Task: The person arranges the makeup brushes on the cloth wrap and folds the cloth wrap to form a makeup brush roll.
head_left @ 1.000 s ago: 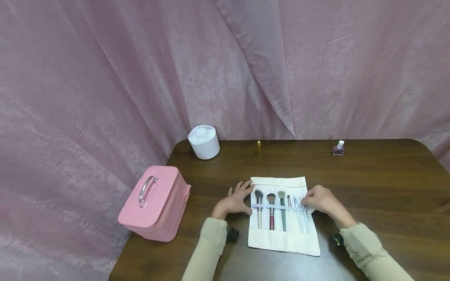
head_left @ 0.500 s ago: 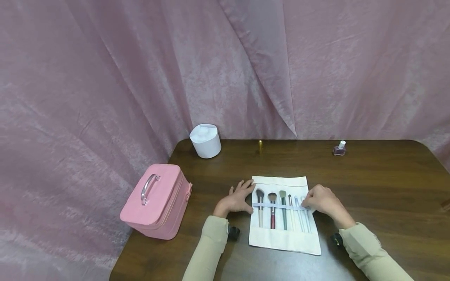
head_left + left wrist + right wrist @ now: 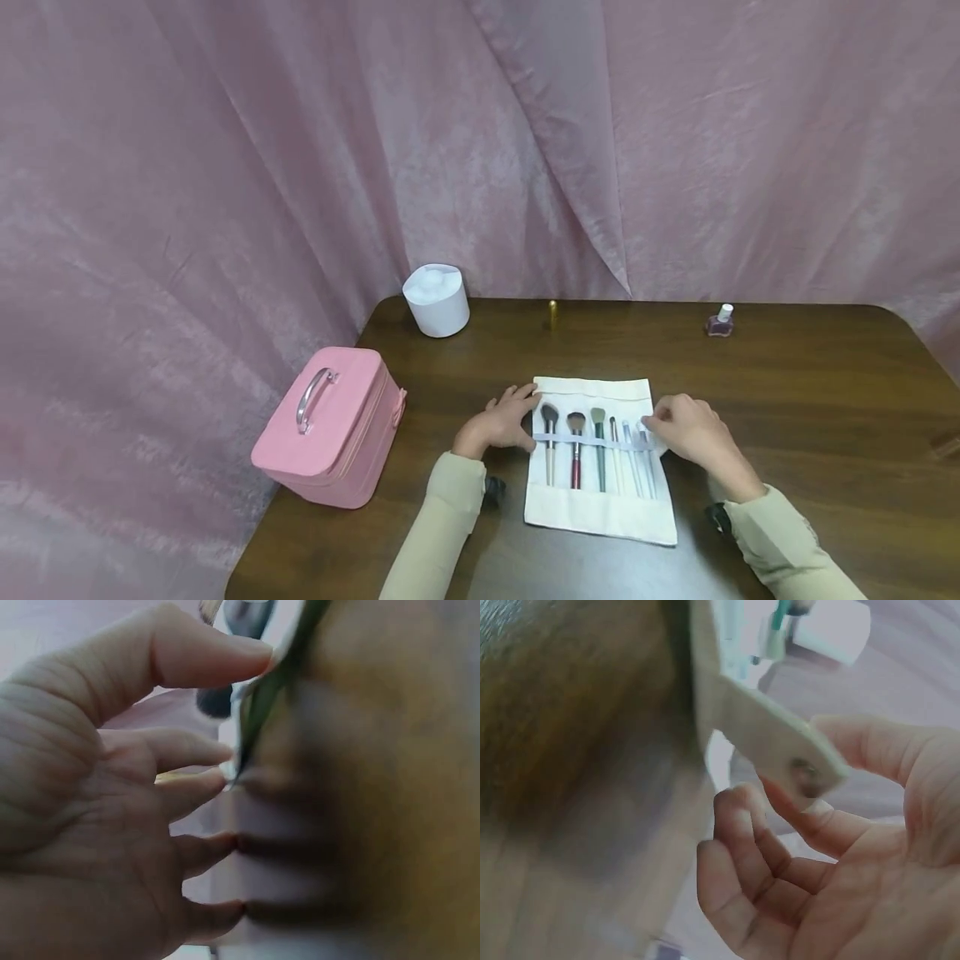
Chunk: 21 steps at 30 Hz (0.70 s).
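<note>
A white fabric brush roll (image 3: pixel 600 510) lies unfolded on the table, with several makeup brushes (image 3: pixel 576 454) side by side under its pale lilac elastic band. My left hand (image 3: pixel 501 421) rests at the roll's left edge, fingers spread and thumb apart. In the left wrist view the thumb and fingertips (image 3: pixel 206 784) meet that edge, curling round nothing. On the other side, my right hand (image 3: pixel 692 429) pinches the roll's closing strap (image 3: pixel 772 742) between thumb and index finger. A round snap button (image 3: pixel 807 777) shows near the strap's end, which stands up from the roll.
A pink vanity case (image 3: pixel 330 429) with a silver handle stands at the left. Along the back edge are a white round container (image 3: pixel 437 304), a small gold tube (image 3: pixel 552 313) and a nail polish bottle (image 3: pixel 720 323). Pink curtains (image 3: pixel 525 150) hang behind the table.
The head view has shifted slightly. Both hands keep their places at the roll's edges; my right hand, pinching the strap throughout, has turned a little.
</note>
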Each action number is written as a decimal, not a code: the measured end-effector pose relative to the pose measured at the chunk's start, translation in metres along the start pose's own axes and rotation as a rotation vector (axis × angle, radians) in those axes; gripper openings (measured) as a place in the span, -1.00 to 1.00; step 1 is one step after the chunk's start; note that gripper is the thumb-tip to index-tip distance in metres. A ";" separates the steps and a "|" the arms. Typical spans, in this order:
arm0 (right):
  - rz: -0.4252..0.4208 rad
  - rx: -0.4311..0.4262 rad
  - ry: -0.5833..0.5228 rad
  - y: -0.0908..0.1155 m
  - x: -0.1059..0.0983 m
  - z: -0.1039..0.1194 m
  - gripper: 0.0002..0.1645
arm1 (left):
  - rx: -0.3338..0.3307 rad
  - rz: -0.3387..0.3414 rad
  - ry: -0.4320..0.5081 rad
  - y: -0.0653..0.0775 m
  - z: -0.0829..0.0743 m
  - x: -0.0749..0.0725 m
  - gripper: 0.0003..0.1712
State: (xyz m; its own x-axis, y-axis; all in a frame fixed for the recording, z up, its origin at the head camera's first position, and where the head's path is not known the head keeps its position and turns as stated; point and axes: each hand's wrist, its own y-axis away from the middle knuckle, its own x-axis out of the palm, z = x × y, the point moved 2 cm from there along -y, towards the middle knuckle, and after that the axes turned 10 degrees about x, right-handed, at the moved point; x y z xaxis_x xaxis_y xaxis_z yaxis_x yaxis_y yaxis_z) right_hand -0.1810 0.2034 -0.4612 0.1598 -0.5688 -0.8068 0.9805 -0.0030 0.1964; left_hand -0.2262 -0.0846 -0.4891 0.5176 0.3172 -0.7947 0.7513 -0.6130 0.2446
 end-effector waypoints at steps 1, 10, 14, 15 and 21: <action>-0.018 -0.010 0.006 0.003 -0.001 0.001 -0.71 | 0.003 -0.004 0.013 0.000 -0.001 -0.002 -0.04; -0.210 -0.107 0.133 0.037 0.006 0.027 -0.69 | 0.062 -0.118 0.076 -0.009 -0.013 -0.024 -0.23; -0.265 -0.160 0.178 0.052 0.016 0.042 -0.64 | 0.103 -0.141 0.101 -0.018 -0.018 -0.027 -0.28; -0.271 -0.181 0.185 0.055 0.019 0.046 -0.64 | 0.118 -0.143 0.104 -0.021 -0.020 -0.027 -0.29; -0.271 -0.289 0.233 0.077 0.042 0.064 -0.66 | 0.184 -0.115 0.106 -0.038 -0.025 -0.024 -0.35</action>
State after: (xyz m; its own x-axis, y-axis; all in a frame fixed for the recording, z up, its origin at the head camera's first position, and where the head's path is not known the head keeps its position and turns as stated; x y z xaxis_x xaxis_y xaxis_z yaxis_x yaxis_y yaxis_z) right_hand -0.1066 0.1273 -0.4443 -0.1182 -0.3785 -0.9180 0.9767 0.1224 -0.1762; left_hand -0.2564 -0.0506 -0.4655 0.4806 0.4608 -0.7461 0.7254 -0.6870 0.0430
